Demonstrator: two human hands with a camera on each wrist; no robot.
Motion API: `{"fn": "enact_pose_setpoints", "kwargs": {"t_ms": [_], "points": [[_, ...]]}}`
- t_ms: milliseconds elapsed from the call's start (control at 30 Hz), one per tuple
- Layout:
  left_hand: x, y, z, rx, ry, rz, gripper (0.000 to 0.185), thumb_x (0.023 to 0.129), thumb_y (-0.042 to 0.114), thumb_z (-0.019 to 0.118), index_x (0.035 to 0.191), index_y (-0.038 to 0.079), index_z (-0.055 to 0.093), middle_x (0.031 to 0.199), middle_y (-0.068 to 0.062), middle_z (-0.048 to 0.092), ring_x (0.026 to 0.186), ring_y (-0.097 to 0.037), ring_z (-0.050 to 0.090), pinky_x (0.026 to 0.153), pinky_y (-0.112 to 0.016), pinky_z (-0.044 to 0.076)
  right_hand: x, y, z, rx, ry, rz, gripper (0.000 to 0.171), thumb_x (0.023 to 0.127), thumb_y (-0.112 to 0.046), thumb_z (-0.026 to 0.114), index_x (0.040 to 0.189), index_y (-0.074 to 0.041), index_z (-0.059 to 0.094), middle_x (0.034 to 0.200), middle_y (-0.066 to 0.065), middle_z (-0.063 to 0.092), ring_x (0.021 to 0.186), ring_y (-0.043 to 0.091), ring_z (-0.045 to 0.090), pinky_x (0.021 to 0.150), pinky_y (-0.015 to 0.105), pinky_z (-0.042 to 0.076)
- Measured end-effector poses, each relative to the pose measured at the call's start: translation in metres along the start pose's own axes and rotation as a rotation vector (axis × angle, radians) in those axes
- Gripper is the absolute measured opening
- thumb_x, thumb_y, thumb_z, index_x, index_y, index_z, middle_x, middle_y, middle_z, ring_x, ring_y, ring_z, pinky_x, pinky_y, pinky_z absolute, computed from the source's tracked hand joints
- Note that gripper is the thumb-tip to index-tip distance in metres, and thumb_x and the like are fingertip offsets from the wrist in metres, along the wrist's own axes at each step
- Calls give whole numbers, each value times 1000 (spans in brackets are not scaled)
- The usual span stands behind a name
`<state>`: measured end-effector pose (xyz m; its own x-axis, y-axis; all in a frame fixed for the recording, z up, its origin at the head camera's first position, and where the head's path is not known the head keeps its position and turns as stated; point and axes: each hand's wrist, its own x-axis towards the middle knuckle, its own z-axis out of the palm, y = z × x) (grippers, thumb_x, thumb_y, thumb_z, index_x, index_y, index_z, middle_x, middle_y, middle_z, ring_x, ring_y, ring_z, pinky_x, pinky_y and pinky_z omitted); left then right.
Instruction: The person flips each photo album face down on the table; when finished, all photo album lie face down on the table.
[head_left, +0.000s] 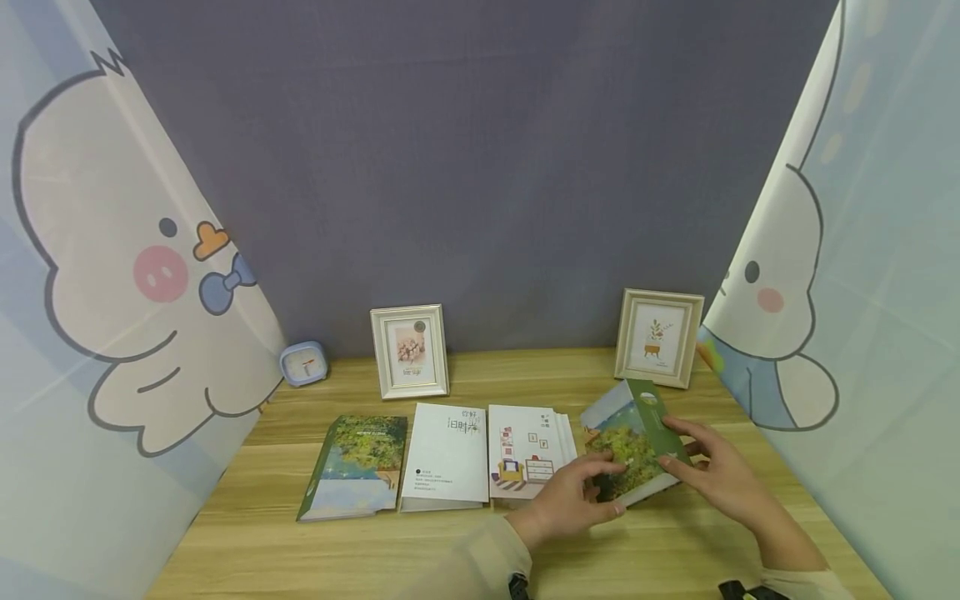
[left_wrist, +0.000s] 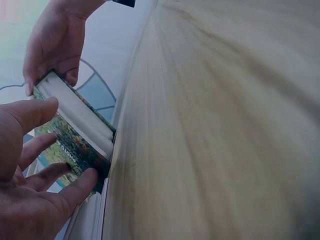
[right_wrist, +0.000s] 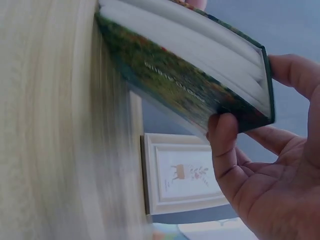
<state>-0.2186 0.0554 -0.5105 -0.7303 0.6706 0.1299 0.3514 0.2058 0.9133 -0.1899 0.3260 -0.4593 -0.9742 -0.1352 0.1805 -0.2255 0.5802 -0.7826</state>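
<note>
Green book (head_left: 632, 440) (tilted off the table (head_left: 465, 550)) gripped by both hands.

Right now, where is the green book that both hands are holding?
In the head view, the green book is at the right end of the book row, tilted between the left hand and right hand, before the right picture frame.

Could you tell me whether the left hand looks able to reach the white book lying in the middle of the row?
Probably yes: the left hand holds the green book beside the row, and nothing lies between it and the white book.
</note>
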Motion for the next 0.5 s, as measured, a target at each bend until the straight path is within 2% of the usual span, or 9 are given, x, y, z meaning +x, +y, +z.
{"fn": "enact_pose_setpoints", "kwargs": {"t_ms": [33,167,333,500], "points": [[0,0,0,-6,-3,-4,49,99,20,77,145,19,62,164,-2,39,145,-15,42,104,-24,50,0,2,-1,3,-8,8,65,101,-25,74,155,0,46,147,30,49,102,26,63,66,32,59],[0,0,1,6,-14,-14,48,99,19,76,144,16,63,164,0,39,146,-15,42,105,-23,49,-1,9,-3,14,-42,50,66,102,-26,73,155,1,45,148,34,48,107,31,64,70,34,61],[1,0,3,35,-23,-35,46,98,19,77,142,13,64,163,2,41,145,-12,42,104,-21,49,-1,15,-5,-39,-74,126,70,101,-34,73,154,3,46,147,35,49,114,41,61,74,40,59],[1,2,4,86,-24,-50,44,97,21,78,139,13,67,161,2,43,144,-11,43,103,-20,50,-2,20,-6,-63,-104,181,73,99,-37,75,152,5,47,147,35,49,113,40,59,75,41,57]]}}
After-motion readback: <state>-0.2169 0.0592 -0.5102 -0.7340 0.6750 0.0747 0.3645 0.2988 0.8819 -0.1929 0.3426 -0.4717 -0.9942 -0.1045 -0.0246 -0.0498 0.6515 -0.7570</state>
